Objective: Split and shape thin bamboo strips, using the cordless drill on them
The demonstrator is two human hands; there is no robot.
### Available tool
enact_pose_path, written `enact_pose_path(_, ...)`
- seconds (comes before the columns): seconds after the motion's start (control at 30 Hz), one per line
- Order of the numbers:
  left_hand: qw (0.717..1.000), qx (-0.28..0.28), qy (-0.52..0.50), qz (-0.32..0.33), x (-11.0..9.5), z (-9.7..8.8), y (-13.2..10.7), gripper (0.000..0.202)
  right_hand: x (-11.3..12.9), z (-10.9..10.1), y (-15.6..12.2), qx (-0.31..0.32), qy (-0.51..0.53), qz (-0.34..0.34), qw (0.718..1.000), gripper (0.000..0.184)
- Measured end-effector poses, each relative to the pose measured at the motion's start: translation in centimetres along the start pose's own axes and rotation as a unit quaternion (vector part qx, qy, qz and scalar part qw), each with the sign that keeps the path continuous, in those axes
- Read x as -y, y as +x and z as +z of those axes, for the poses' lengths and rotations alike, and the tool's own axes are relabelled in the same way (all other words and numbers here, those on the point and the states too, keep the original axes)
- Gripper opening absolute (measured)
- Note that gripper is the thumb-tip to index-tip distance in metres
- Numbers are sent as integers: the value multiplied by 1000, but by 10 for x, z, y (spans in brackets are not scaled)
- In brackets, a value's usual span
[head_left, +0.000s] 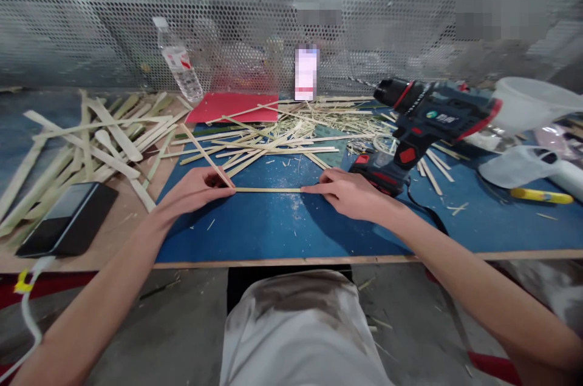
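Between my two hands a thin pale bamboo strip (268,190) runs level, just over the blue mat (255,234). My left hand (200,187) pinches its left end. Another length of bamboo (204,154) slants up and left from those same fingertips; whether it is a separate strip or a bent part of the first, I cannot tell. My right hand (348,192) has its fingers closed on the strip's right end. Right beyond that hand, a cordless drill (405,131) with a bit fitted stands on its battery. Pale dust lies on the mat around the strip.
Bamboo slats (77,137) pile up at left beside a black box-like device (68,216) with a white cable. At the back are a water bottle (180,67), a red sheet (232,108), a phone (306,73) and loose strips (273,143). A yellow-handled tool (541,195) lies at right.
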State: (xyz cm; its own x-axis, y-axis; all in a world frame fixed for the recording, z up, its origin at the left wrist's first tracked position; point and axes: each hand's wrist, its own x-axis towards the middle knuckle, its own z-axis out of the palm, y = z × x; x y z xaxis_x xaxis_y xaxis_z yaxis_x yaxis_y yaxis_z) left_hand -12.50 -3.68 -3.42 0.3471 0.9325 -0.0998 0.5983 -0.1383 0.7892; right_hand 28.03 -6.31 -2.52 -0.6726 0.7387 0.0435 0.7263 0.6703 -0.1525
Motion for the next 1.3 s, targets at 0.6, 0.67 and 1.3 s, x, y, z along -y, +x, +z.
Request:
enact_pose_path(0.6,999,-26,28,-34,-6,-2,-3,41,3,4,-2,-27,-26,-12,999,54)
enact_pose_path(0.67,998,-33,37,-37,-8,-3,-4,40,3,5,-2,-27,-26,-15,999,54)
enact_pose_path(1.3,999,-23,-5,-40,-10,2,-5,34,0,10,-3,-67,-34,-43,996,54)
